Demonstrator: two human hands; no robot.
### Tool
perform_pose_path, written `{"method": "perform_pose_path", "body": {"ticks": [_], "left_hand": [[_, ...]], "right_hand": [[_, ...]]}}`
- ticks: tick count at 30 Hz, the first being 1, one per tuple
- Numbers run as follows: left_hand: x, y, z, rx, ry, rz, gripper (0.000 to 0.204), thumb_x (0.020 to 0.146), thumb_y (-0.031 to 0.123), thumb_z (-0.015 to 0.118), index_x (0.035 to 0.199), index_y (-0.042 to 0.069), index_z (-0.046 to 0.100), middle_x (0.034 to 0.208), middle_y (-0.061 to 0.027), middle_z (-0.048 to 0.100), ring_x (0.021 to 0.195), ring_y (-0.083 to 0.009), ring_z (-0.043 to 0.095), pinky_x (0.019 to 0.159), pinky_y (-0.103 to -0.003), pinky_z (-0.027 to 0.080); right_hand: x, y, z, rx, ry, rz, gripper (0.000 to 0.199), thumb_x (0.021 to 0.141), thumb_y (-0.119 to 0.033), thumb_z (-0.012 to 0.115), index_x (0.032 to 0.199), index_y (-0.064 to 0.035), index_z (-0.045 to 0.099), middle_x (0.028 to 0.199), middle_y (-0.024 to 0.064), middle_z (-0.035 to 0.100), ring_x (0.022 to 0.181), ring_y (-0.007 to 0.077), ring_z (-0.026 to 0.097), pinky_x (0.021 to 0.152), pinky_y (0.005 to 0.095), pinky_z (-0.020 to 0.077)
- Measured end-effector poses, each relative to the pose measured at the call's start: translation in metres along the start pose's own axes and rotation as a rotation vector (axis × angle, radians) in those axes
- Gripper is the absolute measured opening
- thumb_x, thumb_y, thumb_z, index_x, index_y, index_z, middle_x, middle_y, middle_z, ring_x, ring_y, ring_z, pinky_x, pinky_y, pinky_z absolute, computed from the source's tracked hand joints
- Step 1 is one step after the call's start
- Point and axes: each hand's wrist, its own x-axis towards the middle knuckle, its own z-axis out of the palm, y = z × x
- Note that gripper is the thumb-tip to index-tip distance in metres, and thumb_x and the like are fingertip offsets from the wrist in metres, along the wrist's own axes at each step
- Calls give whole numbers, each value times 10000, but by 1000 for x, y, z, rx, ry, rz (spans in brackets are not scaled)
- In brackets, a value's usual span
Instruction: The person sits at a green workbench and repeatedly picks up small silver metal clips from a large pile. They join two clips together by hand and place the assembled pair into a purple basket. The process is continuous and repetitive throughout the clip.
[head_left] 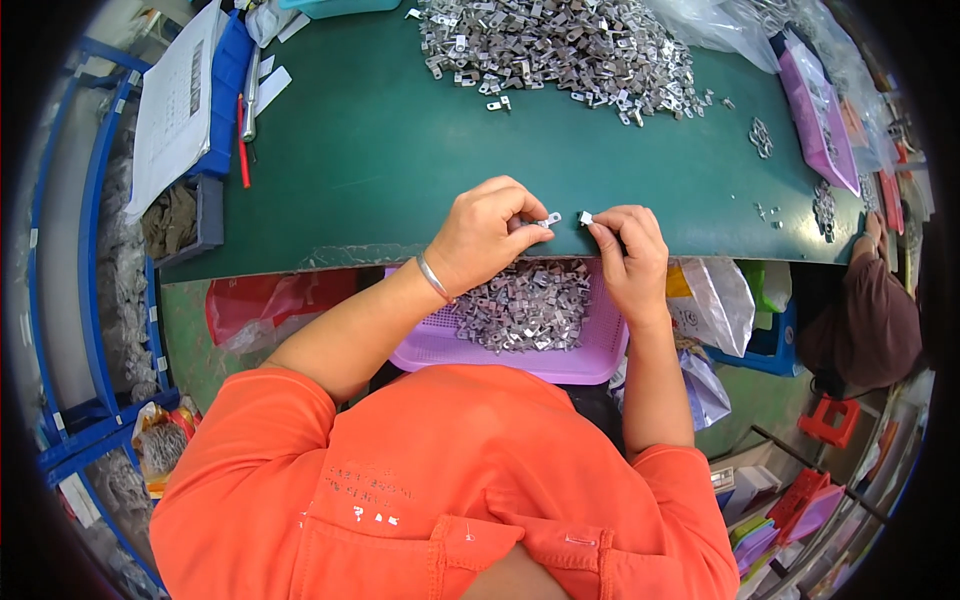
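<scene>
Over the front edge of the green table (pixel 340 160), my left hand (pixel 485 235) pinches a small metal bracket (pixel 553 219) with a hole in its end. More metal seems to sit behind those fingertips, partly hidden. A short gap away, my right hand (pixel 635 255) holds a small bent metal clip (pixel 585 218) between thumb and fingertips. Beneath both hands, a purple plastic basket (pixel 430 348) holds a heap of similar brackets (pixel 525 308). At the table's far side lies a larger loose pile of metal brackets (pixel 560 55).
A purple tray (pixel 812 115) stands at the table's right, near small linked metal parts (pixel 761 138). Papers (pixel 180 100), a red pencil (pixel 242 150) and a grey bin (pixel 208 220) are left. Blue shelving (pixel 95 230) borders that side. Another person's sleeve (pixel 880 320) shows right, above a red stool (pixel 830 422).
</scene>
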Motion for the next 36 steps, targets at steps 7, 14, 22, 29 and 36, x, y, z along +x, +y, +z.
{"method": "perform_pose_path", "body": {"ticks": [7, 14, 22, 29, 36], "left_hand": [[0, 1, 0, -33, 5, -30, 160, 751, 30, 818, 849, -13, 699, 838, -51, 647, 604, -65, 572, 559, -222, 485], [0, 1, -1, -38, -2, -50, 163, 751, 40, 823, 847, -12, 702, 825, -47, 647, 600, -62, 563, 550, -222, 474], [1, 4, -1, -39, 25, -67, 151, 770, 57, 814, 848, -3, 700, 803, -43, 644, 616, -75, 569, 574, -234, 479], [-3, 3, -6, -71, 44, -64, 145, 787, 50, 797, 859, -3, 683, 831, -49, 646, 656, -87, 596, 598, -242, 497], [-7, -17, -16, -485, 378, -91, 124, 867, -80, 635, 983, -37, 629, 999, -47, 594, 865, -114, 655, 763, -242, 558]], "right_hand": [[9, -1, 5, -114, 11, 13, 41, 854, 2, 665, 892, -12, 666, 870, 112, 626, 804, 294, 587, 720, 372, 474], [6, 0, 1, 11, 65, 172, 156, 902, 57, 574, 1023, 12, 663, 961, 156, 636, 860, 301, 639, 768, 349, 515], [8, -1, 13, -64, -52, -29, 143, 795, -18, 706, 932, -27, 667, 905, 115, 606, 843, 313, 575, 748, 395, 470], [6, -15, -1, 63, -339, -220, 96, 779, -104, 741, 838, -59, 680, 831, 83, 608, 795, 292, 574, 734, 380, 449], [77, -16, 39, -15, -265, -341, 334, 794, -156, 745, 1096, -39, 662, 1121, 142, 633, 1026, 353, 607, 886, 445, 489]]}}
